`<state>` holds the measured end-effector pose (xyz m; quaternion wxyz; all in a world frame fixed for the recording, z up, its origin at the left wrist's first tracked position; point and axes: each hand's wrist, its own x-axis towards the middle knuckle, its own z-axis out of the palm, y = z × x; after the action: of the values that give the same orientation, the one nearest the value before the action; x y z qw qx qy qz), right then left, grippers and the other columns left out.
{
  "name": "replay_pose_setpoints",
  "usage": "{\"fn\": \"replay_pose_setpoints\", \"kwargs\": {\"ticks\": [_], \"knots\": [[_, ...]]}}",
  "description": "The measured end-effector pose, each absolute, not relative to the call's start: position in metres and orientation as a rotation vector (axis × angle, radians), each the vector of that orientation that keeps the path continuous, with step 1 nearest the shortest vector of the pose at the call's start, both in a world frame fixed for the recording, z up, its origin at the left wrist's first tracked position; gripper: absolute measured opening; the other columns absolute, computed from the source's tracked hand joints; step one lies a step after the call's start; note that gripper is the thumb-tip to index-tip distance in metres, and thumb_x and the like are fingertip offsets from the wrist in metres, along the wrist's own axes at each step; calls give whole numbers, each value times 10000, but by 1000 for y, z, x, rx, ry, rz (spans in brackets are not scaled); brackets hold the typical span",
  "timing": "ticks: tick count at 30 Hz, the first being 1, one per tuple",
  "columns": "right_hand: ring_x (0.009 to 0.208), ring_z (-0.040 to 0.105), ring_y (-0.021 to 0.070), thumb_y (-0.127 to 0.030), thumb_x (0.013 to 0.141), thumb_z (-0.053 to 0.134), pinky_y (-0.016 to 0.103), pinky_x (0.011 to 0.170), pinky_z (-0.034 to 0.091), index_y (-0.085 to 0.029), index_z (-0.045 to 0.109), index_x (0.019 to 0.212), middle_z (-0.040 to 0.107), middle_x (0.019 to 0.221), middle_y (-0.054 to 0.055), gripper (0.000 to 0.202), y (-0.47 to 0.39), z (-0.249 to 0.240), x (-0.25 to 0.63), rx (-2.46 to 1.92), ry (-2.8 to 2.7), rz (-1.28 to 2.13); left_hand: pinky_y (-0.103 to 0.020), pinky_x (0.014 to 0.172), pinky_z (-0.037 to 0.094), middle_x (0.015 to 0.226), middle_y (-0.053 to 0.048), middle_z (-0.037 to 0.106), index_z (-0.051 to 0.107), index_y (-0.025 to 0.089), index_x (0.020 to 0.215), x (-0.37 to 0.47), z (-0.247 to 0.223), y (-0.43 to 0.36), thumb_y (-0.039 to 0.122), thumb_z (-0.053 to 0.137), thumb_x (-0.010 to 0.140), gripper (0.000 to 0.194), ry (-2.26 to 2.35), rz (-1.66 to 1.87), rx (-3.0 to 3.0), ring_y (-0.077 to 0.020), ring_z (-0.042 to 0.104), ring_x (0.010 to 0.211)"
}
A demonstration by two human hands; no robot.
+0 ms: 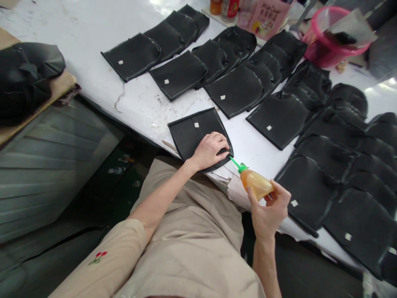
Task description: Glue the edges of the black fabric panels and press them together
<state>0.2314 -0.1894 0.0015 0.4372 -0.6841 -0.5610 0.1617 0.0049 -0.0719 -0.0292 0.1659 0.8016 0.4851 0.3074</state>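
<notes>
One piece is at the nozzle just now, from what I can see standing here. A flat black leather-like piece with one curved edge (187,138) lies mid-frame, by the near rim of the white, scuffed desk (62,25), its small pale square tag (196,125) showing on top. The left hand (211,150) rests across the lower right part of that piece, fingers together and bent; whether they pinch its edge or only press, I cannot tell. Right of centre, the right hand (269,210) has its grip closed around a plump, translucent amber squeeze bottle (257,184), the slim green nozzle (237,164) pointing at the piece's right-hand corner — touching or just above it, too fine to make out.

As for how far along things are, this piece looks only partly dealt with, in my judgement, since the nozzle is right at its edge. No wet line shows that I could swear to. From the top centre to the lower right of the frame run overlapping rows of similar black pieces (235,91), many with a shiny trace along their curved edges — perhaps already coated, though it could be plain glare. That makes one piece in progress beside a large laid-out batch; how many of those are finished, I cannot say.
</notes>
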Motion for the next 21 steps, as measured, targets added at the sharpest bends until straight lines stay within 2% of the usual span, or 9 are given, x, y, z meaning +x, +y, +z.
{"fn": "replay_pose_setpoints", "kwargs": {"ticks": [21], "knots": [[1011, 651, 253, -436, 681, 889, 420, 808, 594, -195, 584, 1188, 604, 1141, 84, 638, -196, 9, 231, -1750, -1277, 565, -389, 960, 427, 1135, -68, 683, 691, 206, 984, 5, -29, -72, 260, 650, 931, 86, 1397, 819, 2266, -246, 558, 1155]]}}
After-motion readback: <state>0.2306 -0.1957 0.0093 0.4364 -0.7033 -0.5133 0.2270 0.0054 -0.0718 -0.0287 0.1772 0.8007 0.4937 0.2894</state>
